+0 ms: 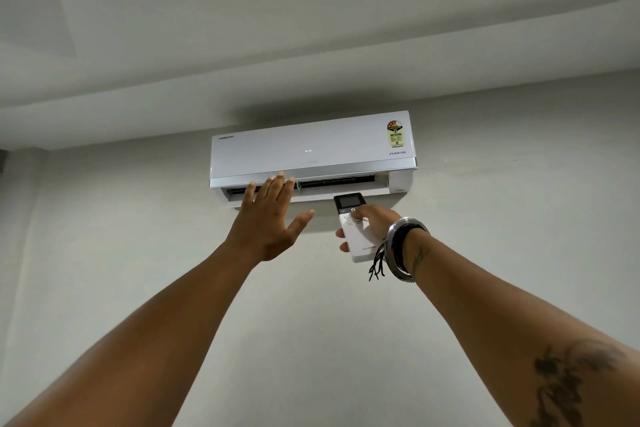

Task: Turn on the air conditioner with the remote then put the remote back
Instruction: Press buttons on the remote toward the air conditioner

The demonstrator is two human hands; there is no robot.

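A white wall-mounted air conditioner (311, 149) hangs high on the wall, its bottom flap a little open and two small lights showing on its front. My right hand (372, 224) grips a white remote (360, 243) with a dark screen end pointed up at the unit; my thumb rests by the power button. My left hand (270, 218) is raised flat with fingers spread, its fingertips in front of the vent slot at the unit's lower left. It holds nothing.
Plain grey wall (311, 322) lies below the unit and the ceiling (242, 28) above it. A dark fixture edge (2, 159) shows at the far left. Bangles and a black cord are on my right wrist (401, 250).
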